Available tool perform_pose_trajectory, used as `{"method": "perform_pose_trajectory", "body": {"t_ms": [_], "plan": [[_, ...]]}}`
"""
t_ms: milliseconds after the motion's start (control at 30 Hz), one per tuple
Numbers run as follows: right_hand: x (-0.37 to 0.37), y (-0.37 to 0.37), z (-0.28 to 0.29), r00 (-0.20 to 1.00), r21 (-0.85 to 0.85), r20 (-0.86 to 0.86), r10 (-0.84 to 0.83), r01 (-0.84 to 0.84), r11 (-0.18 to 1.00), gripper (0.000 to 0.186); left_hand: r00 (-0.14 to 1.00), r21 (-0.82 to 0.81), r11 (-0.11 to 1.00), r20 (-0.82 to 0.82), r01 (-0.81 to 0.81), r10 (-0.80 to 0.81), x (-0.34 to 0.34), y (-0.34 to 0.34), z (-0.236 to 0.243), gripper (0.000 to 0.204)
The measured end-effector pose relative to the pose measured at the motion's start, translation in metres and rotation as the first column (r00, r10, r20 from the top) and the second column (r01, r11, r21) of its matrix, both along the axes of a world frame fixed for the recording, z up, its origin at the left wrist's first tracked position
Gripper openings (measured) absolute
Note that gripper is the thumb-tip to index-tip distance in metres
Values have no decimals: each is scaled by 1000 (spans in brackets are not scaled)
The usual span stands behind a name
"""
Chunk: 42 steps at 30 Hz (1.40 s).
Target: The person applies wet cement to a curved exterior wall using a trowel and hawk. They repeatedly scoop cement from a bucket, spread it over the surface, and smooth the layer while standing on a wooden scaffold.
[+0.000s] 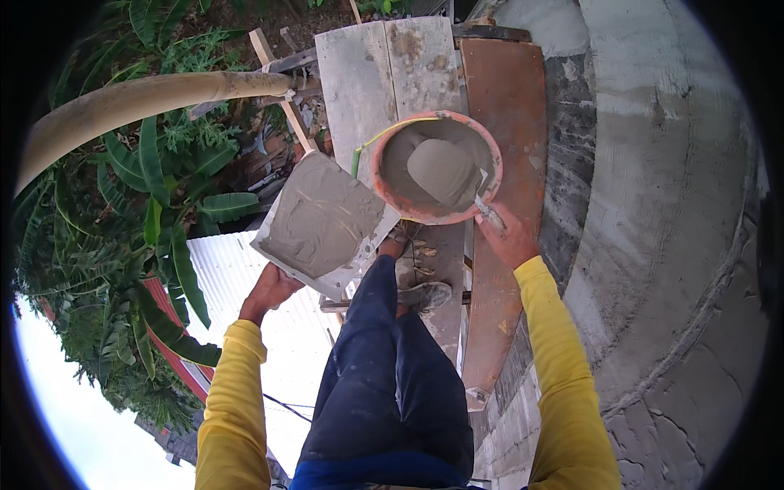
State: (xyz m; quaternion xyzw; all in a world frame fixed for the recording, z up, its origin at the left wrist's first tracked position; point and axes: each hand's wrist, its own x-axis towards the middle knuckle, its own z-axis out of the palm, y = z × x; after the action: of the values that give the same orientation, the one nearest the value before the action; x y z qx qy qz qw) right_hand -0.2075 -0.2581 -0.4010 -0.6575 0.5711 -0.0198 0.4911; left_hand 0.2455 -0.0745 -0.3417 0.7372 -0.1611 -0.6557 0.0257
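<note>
Wall (653, 204): grey cement, smooth in places, rough and streaked elsewhere.
Planks (355, 77): weathered pale timber, beside a flat reddish-brown panel (505, 106).
Bamboo pole (163, 91): round, pale, at left.
Bucket (491, 140): round, orange, holding grey mortar (441, 170) heaped in a rounded mound.
Mortar board (331, 284): squarish, pale, thickly spread with mortar, just left of the bucket.
Left hand (276, 290): gripping the mortar board's near edge.
Right hand (512, 238): closed round the trowel (488, 211), well apart from the left.
Trowel: slim, mortar-smeared handle, at the bucket's right rim; blade contact unclear.

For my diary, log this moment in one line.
left hand: holds board, mortar on top; right hand: holds trowel; bucket: mortar inside
</note>
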Motion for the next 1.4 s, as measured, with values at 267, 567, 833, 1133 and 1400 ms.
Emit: {"method": "perform_pose_trajectory", "body": {"t_ms": [267,567,833,1133,1400], "plan": [[-47,-28,120,915,-639,44,400,-282,715,51,804,-353,847,-312,397,-507,-57,-116,30,81],[-118,10,151,938,-781,-132,321,-298,549,49,547,-580,577,-252,575,-798,-124,-164,145,81],[-213,140,219,970,-760,-184,-161,-37,649,55,419,-655,424,-177,625,-891,-140,-152,201,82],[-193,203,406,897,-362,251,-364,435,824,47,360,-693,359,-152,625,-920,-179,-158,260,78],[-244,293,489,922,-94,-276,-273,256,962,45,81,-731,29,36,682,-996,-248,-151,314,71]]}}
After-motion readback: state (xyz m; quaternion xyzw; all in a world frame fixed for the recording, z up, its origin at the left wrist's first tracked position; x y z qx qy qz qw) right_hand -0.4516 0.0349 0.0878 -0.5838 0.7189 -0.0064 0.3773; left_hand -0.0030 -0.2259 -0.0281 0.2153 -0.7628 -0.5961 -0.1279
